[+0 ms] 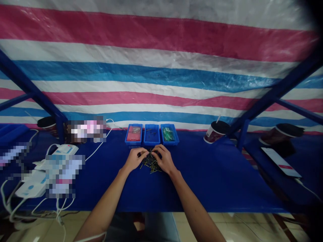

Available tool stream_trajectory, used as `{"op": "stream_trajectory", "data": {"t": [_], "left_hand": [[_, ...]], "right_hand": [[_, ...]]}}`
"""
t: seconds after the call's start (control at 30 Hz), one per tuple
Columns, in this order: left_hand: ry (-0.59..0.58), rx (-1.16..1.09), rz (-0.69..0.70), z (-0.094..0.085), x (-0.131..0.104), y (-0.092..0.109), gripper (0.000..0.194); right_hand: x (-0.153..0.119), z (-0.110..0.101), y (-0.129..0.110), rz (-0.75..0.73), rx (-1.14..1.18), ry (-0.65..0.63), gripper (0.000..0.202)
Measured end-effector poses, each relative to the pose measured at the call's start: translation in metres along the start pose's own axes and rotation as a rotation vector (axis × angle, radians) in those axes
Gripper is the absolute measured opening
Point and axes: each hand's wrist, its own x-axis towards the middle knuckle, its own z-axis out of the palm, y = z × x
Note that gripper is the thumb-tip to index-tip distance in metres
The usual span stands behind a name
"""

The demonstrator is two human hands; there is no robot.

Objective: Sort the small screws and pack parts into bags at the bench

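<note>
A loose pile of thin dark and yellowish sticks (150,164) lies on the blue table. Over its left edge is my left hand (136,158), thumb and forefinger pinched together. My right hand (163,157) bends over the right side of the pile, its fingertips close to those of the left. What the fingertips hold is too small to make out. Just beyond the hands stand three blue trays: the left one holds a red item (134,134), the middle tray (152,142) a few small dark pieces, and the right one green packets (168,134).
Power strips (35,183) with white cables lie on the left. A lidded cup (216,131) stands at the back right. Farther right are a white phone (280,162) and another cup (280,134). Blue frame bars (262,97) slope down at both sides.
</note>
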Motion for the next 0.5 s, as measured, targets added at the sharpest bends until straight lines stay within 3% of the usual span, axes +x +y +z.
{"op": "stream_trajectory", "data": {"t": [0.5], "left_hand": [[-0.001,0.004,-0.003,-0.0002,-0.0005,0.0008,0.028]], "right_hand": [[0.0007,0.0007,-0.0011,-0.003,-0.012,-0.003,0.013]]}}
